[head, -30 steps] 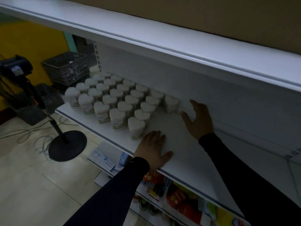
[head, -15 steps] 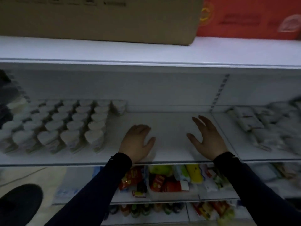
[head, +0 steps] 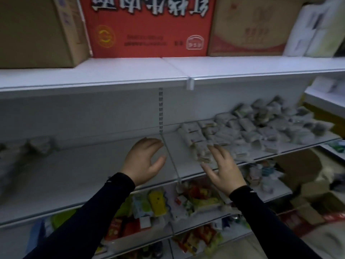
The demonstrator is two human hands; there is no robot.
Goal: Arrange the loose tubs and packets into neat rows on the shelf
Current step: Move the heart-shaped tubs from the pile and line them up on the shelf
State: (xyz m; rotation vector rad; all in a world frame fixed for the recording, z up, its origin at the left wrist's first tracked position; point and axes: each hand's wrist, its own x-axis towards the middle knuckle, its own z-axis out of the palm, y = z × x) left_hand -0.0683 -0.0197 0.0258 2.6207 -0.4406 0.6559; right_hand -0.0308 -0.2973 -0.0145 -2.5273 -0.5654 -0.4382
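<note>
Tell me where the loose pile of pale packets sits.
Head view: the pile of pale packets lies on the white middle shelf, right of the seam, just beyond the right hand.

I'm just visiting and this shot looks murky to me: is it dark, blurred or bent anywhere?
Head view: dim, bluish light; motion blur smears the heap of pale grey packets and the pale tubs at far left; the white metal shelf edges slant and bow from the wide lens; the bare left hand and right hand are sharper.
</note>
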